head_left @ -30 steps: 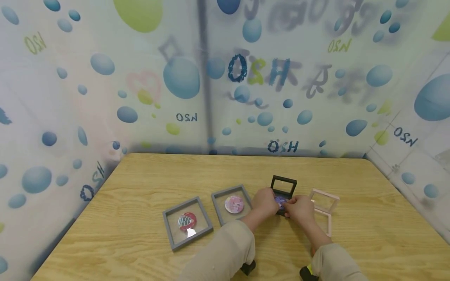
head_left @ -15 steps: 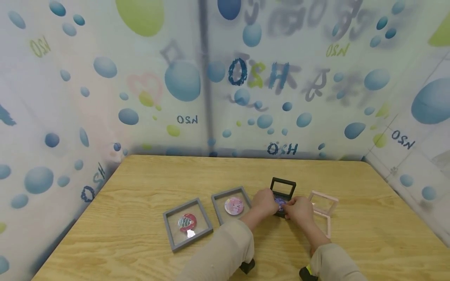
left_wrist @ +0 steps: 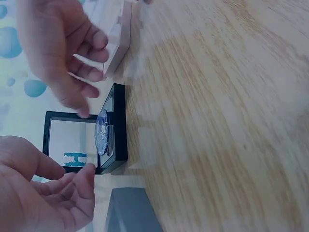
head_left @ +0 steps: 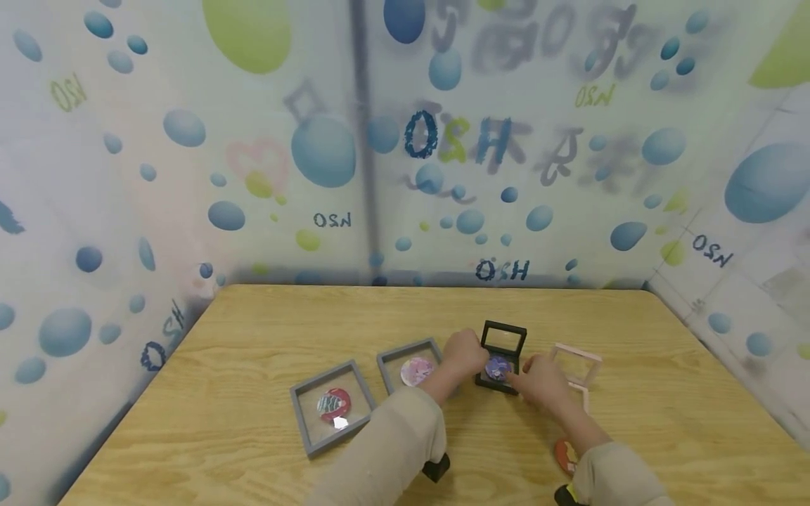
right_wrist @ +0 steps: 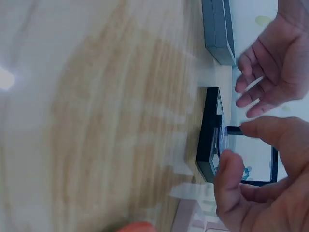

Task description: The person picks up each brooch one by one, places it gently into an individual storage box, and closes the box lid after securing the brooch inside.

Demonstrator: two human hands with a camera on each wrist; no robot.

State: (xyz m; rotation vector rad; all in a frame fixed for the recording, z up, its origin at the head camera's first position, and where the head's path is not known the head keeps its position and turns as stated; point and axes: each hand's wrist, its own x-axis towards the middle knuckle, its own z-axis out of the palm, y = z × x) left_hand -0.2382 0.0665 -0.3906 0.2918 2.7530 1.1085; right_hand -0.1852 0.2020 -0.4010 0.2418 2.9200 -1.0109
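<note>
A small black display frame [head_left: 496, 386] stands open on the table, its lid [head_left: 504, 339] raised at the back. A round purple-blue badge [head_left: 498, 368] lies on the clear film of its lower half; from the side, in the left wrist view, the badge [left_wrist: 102, 132] sits proud of the film. My left hand [head_left: 465, 353] is beside the frame's left edge, fingers loosely bent with nothing in them. On the right side, my right hand [head_left: 541, 383] has thumb and forefinger [right_wrist: 270, 130] spread apart, fingertips close to the badge and holding nothing.
Left of the black frame lie two grey frames, one with a red badge [head_left: 334, 405], one with a pink badge [head_left: 416, 371]. An open pale pink frame [head_left: 577, 362] stands to the right. An orange-red badge [head_left: 565, 455] lies near my right sleeve. A patterned wall [head_left: 316, 246] backs the table.
Both hands have drawn off the purple-blue badge, the left one to the left and the right one slightly right, so more of the badge and black frame shows. The orange-red badge has come into view.
</note>
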